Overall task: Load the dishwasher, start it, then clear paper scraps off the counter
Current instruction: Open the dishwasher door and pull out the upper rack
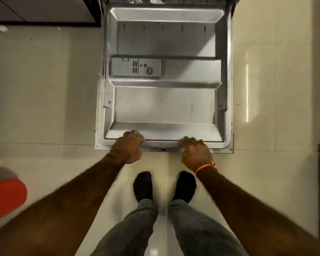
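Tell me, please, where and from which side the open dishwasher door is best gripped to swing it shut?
Grip the dishwasher door by its near free edge, from the front, as the left hand and right hand do, spaced apart. The door lies flat, hinged at the far end, so that lip probably gives most leverage.

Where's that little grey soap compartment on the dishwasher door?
In the head view, the detergent dispenser sits on the left side of the open dishwasher door, about midway up its steel inner panel, well beyond both hands gripping the near edge.
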Demonstrator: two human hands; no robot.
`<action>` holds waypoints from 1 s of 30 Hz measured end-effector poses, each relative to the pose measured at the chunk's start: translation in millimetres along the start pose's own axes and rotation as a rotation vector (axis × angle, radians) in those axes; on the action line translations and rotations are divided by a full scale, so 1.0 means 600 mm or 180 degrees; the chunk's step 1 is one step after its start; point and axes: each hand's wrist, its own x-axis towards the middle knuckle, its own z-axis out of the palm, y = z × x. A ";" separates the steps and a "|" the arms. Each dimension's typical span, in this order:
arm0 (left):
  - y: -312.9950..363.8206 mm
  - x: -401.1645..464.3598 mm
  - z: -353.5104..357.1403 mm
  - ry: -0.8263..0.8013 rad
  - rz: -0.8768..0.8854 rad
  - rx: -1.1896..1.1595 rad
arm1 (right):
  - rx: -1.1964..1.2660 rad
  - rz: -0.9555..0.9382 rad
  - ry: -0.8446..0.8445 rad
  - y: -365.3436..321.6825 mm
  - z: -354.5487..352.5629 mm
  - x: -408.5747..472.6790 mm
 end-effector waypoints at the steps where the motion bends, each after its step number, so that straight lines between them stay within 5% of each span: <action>1: -0.004 0.013 0.013 0.0068 0.0017 0.0024 | -0.0012 -0.0003 -0.0091 0.008 0.023 0.005; 12: -0.016 0.043 0.000 -0.0436 0.0105 0.0408 | 0.0365 0.0297 -0.1101 0.020 0.014 0.036; 22: 0.097 0.011 -0.339 0.0553 0.0127 0.0267 | 0.0123 0.0202 -0.0038 0.025 -0.337 0.186; 30: 0.080 0.186 -0.580 0.1253 0.0290 0.0309 | -0.0204 0.0237 0.0731 0.070 -0.509 0.443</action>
